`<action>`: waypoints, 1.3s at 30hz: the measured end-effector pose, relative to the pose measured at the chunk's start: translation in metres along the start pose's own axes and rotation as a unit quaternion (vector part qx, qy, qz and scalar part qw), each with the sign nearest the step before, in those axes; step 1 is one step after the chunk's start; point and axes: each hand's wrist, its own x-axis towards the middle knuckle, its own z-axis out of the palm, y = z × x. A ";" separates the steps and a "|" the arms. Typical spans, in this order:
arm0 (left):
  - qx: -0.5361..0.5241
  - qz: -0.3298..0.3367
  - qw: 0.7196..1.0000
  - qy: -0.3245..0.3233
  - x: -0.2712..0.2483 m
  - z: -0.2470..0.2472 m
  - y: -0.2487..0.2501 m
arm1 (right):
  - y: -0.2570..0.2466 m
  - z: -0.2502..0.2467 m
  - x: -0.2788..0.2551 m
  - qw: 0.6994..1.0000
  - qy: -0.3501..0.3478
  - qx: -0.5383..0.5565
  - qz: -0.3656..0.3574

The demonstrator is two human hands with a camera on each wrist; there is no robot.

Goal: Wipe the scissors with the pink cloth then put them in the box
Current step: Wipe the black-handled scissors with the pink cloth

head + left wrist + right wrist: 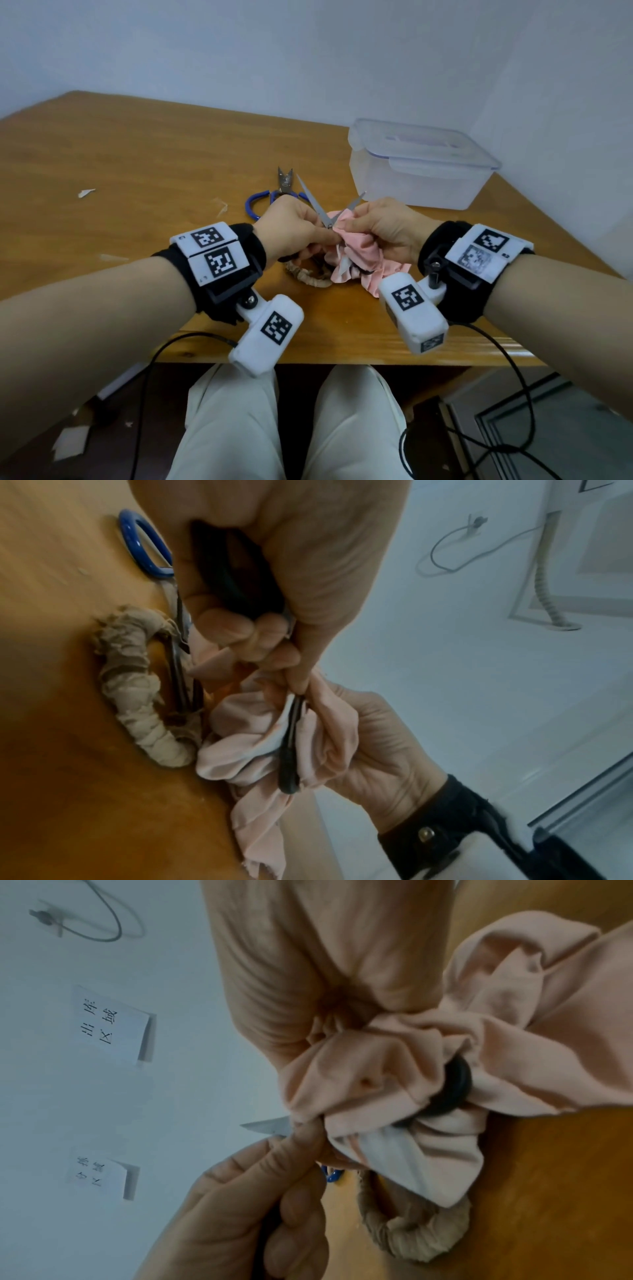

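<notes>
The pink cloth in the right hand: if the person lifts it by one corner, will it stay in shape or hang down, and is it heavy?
The crumpled pink fabric cloth probably hangs limp: it bunches into soft folds where the right hand grips it. It looks thin, so likely light. It seems unlikely to slip, as it drapes around the black-handled scissors.

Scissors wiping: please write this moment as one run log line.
step: wiping | left hand: holds scissors, blades open | right hand: rubs pink cloth on blade | box: lid on
</notes>
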 end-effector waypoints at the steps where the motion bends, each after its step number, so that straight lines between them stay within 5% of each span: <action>1: 0.002 0.000 1.000 -0.001 0.000 0.000 0.000 | 0.000 -0.001 -0.001 1.000 -0.007 -0.002 0.007; 21: 0.003 0.010 1.000 0.004 -0.001 -0.001 0.002 | 0.004 0.002 0.003 0.997 0.014 0.060 0.042; 29: 0.014 -0.012 1.000 0.019 0.002 -0.002 0.000 | -0.001 -0.011 0.000 0.990 -0.086 0.104 0.049; 39: 0.030 0.015 0.999 0.028 0.006 0.004 0.002 | 0.000 0.012 0.002 1.000 -0.004 0.019 -0.015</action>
